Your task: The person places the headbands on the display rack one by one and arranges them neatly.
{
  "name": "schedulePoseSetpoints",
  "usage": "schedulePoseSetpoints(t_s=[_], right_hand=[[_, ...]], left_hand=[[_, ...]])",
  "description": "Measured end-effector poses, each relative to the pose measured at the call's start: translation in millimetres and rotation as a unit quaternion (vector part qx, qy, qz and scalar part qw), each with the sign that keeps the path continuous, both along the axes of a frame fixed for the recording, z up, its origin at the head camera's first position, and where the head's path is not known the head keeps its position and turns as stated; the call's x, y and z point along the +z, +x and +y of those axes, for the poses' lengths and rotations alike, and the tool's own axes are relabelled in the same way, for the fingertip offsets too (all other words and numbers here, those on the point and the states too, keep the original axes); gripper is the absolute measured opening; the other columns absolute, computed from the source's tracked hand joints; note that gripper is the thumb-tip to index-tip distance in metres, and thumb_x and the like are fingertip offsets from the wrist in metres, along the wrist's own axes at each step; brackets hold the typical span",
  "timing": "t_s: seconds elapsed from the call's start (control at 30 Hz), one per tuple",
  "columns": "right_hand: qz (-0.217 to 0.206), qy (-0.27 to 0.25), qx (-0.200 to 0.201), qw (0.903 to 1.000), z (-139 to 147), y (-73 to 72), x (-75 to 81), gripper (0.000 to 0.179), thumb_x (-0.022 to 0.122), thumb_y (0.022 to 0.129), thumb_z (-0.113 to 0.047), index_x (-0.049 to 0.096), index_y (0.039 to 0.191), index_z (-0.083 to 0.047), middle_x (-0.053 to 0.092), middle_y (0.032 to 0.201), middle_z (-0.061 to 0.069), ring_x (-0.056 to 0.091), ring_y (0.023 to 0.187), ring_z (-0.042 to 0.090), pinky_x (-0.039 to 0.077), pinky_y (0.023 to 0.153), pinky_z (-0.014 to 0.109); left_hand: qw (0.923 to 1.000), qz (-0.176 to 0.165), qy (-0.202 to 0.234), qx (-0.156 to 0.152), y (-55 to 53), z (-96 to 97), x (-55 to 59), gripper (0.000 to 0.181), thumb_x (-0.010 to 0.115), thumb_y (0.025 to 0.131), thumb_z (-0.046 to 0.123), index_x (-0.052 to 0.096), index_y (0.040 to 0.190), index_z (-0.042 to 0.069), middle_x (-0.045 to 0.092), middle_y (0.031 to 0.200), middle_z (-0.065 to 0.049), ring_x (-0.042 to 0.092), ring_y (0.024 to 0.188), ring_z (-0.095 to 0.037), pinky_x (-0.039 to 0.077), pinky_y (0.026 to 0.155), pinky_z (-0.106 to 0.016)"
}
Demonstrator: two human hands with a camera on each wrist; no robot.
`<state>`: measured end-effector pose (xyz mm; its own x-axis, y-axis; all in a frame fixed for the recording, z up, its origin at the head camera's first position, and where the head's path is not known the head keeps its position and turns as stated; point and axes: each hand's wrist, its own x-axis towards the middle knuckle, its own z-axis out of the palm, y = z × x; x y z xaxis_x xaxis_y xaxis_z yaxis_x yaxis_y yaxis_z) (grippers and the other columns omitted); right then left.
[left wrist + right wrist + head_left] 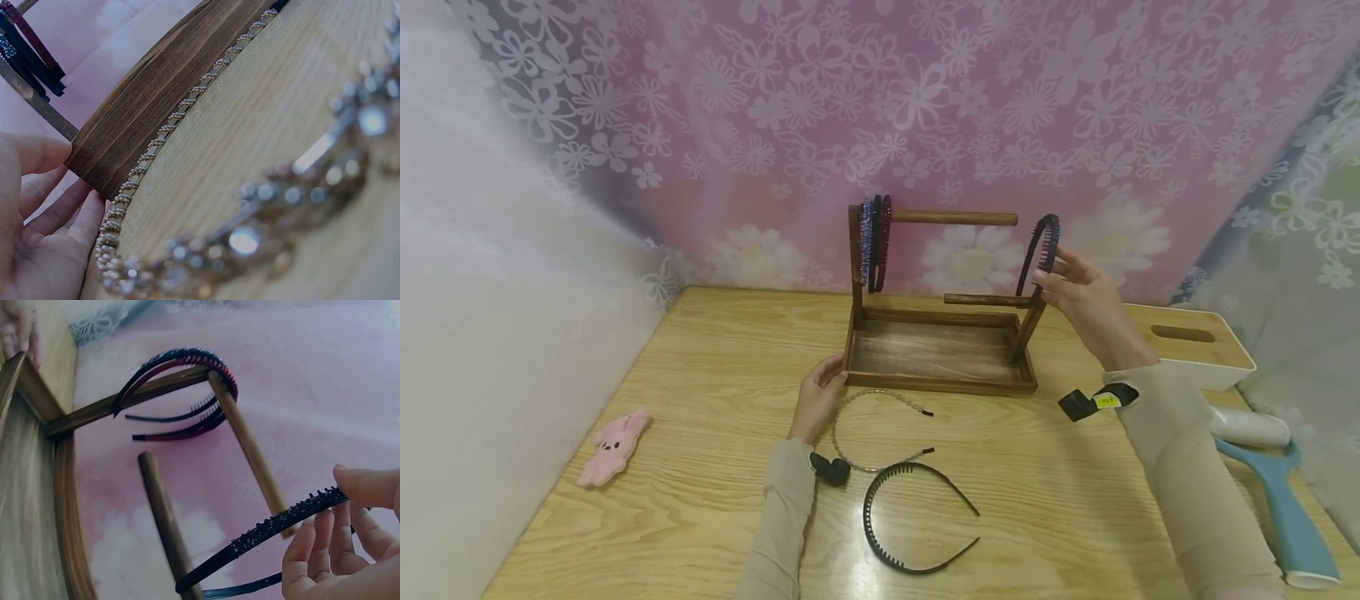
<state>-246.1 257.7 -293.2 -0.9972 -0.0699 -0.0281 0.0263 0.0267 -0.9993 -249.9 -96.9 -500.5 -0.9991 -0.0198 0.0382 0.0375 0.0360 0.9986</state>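
My right hand pinches a dark beaded headband between thumb and fingers, beside the right post of a wooden headband rack. In the right wrist view, one end of this headband overlaps the lower bar. At the tray's front left corner, my left hand grips the wood with thumb and fingertips. Several headbands, blue, black and red, hang at the left end of the upper bar. A clear beaded headband lies near my left hand, and a black toothed headband is closer to me.
A pink plush toy lies at the left of the wooden table. On the right stand a white box with a wooden lid and a blue-handled lint roller. Behind the rack hangs a pink floral backdrop.
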Motion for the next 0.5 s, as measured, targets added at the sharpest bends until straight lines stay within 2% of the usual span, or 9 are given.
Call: schedulePoseSetpoints(t_s=[0.03,0.1,0.2,0.27,0.33,0.43,0.5], right_hand=[[-0.002,-0.006,0.002,1.0,-3,-1.5,2.4,0.08,0.063,0.095,-0.026,0.013,0.158,-0.022,0.012,0.163,0.011,0.037,0.136,0.015,0.043,0.101,0.019],[0.005,-0.031,0.002,0.9995,-8,-4.3,6.6,0.079,0.064,0.095,-0.024,0.016,0.158,-0.02,0.022,0.158,0.01,0.042,0.131,0.013,0.047,0.095,0.016],[0.027,-0.073,-0.001,0.997,-15,-9.1,12.0,0.075,0.066,0.093,-0.02,0.024,0.156,-0.017,0.041,0.137,0.0,0.051,0.112,0.006,0.05,0.085,0.014],[0.046,-0.088,-0.005,0.9951,-20,-13.5,15.4,0.074,0.068,0.092,-0.017,0.028,0.154,-0.013,0.047,0.125,-0.002,0.054,0.104,0.005,0.051,0.081,0.015],[0.057,-0.08,-0.009,0.9951,-25,-19.7,18.0,0.072,0.068,0.091,-0.016,0.031,0.153,-0.011,0.05,0.123,-0.001,0.056,0.101,0.005,0.051,0.08,0.015],[0.061,-0.027,-0.022,0.9976,-33,-29.9,19.7,0.07,0.068,0.092,-0.019,0.034,0.152,-0.012,0.052,0.124,-0.001,0.057,0.101,0.003,0.052,0.082,0.015],[0.055,0.008,-0.025,0.9982,-38,-36.5,18.9,0.069,0.068,0.092,-0.021,0.035,0.152,-0.014,0.053,0.124,-0.002,0.057,0.103,0.004,0.051,0.088,0.018]], left_hand=[[1.0,0.003,-0.002,0.002,-0.7,0.0,-1.5,0.039,0.055,0.099,0.007,0.052,0.137,0.0,0.054,0.141,-0.02,0.05,0.133,-0.032,0.043,0.111,-0.043],[1.0,0.007,-0.002,0.004,-1.8,-0.4,-3.0,0.039,0.055,0.098,0.007,0.053,0.137,0.0,0.054,0.14,-0.02,0.051,0.132,-0.032,0.044,0.111,-0.042],[1.0,0.009,0.002,0.005,-2.4,0.1,-3.5,0.039,0.055,0.098,0.007,0.053,0.137,0.0,0.055,0.14,-0.02,0.052,0.132,-0.033,0.043,0.111,-0.042],[1.0,0.007,0.004,0.004,-2.1,0.4,-3.0,0.04,0.056,0.099,0.008,0.052,0.138,0.0,0.054,0.141,-0.02,0.051,0.132,-0.033,0.042,0.112,-0.043],[1.0,0.003,0.006,0.004,-1.8,0.4,-2.6,0.04,0.056,0.099,0.009,0.052,0.138,0.001,0.053,0.141,-0.019,0.05,0.133,-0.032,0.042,0.112,-0.043],[1.0,0.003,0.002,0.006,-1.5,0.5,-2.5,0.04,0.056,0.099,0.009,0.053,0.138,0.002,0.054,0.141,-0.019,0.051,0.132,-0.031,0.043,0.112,-0.042],[1.0,0.004,-0.001,0.007,-1.3,0.6,-2.5,0.039,0.056,0.098,0.008,0.053,0.137,0.001,0.055,0.14,-0.019,0.052,0.131,-0.031,0.044,0.11,-0.042]])
